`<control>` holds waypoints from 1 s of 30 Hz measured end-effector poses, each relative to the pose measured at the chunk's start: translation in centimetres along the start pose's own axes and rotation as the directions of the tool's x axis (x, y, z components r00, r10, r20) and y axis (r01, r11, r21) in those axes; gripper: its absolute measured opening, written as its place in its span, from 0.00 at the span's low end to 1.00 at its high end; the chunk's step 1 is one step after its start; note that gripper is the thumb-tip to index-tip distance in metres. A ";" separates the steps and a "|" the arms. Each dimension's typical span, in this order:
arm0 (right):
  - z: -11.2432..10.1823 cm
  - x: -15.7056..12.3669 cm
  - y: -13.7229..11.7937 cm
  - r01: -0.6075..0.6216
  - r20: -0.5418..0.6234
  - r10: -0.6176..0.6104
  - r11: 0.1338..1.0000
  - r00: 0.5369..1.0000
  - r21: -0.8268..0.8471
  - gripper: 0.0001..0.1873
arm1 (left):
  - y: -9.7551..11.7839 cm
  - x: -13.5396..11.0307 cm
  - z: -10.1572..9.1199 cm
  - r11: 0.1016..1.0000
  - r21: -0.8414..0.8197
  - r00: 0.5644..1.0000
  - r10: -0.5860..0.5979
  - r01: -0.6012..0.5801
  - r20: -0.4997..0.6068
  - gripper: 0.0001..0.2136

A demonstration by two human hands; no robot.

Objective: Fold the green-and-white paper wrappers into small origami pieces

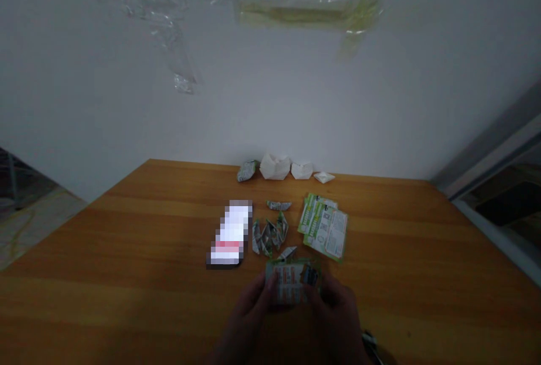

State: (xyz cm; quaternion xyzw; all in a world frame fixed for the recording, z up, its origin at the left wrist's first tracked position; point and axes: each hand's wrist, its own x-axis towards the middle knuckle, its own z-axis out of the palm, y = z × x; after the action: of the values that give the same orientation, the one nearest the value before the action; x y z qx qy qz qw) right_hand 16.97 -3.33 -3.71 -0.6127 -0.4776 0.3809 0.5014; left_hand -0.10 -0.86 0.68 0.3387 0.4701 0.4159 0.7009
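My left hand [249, 311] and my right hand [333, 308] meet at the near edge of the wooden table [127, 252]. Together they pinch a small printed green-and-white paper sheet [292, 281] by its left and right sides, held flat just above the tabletop. Just beyond the sheet lies a cluster of several small folded paper pieces [270, 232]. A stack of flat printed sheets [324, 227] lies to the right of that cluster.
A blurred-out phone-like object [230, 234] lies left of the folded pieces. Along the table's far edge by the white wall sit a folded printed piece [247, 170] and three white folded paper shapes [275, 167]. A window frame [490, 156] runs at the right.
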 end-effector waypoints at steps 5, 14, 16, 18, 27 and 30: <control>0.1 -0.2 0.1 -0.045 0.020 0.044 0.998 0.999 0.038 0.17 | 0.2 -0.1 0.3 0.999 0.019 0.998 -0.041 0.041 -0.038 0.19; 0.2 -0.5 0.0 -0.057 0.019 0.056 0.998 0.998 0.008 0.17 | 0.6 -0.2 0.8 0.997 0.038 0.991 -0.063 0.068 -0.122 0.22; 0.3 -0.5 -0.1 -0.056 0.012 0.056 0.998 0.998 -0.018 0.17 | 0.6 -0.3 0.8 0.996 0.037 0.989 -0.070 0.076 -0.127 0.23; 0.3 -0.6 0.0 -0.060 -0.009 0.060 0.997 0.998 -0.056 0.17 | 0.7 -0.2 0.8 0.996 0.036 0.989 -0.076 0.082 -0.127 0.23; 0.9 -0.7 -0.2 -0.040 -0.028 0.047 0.977 0.998 0.209 0.13 | 0.6 0.1 0.3 0.992 0.126 0.990 -0.010 0.028 -0.143 0.20; 1.0 -0.3 -0.3 -0.096 0.022 0.096 0.912 0.995 0.399 0.17 | 0.3 -0.2 0.2 0.989 0.147 0.965 0.024 0.015 -0.262 0.17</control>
State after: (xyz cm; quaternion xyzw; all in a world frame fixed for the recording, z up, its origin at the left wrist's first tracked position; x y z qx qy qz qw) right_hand 15.87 -3.33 -3.62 -0.5197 -0.3596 0.4952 0.5961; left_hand -0.05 -0.89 1.05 0.3326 0.5875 0.4230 0.6044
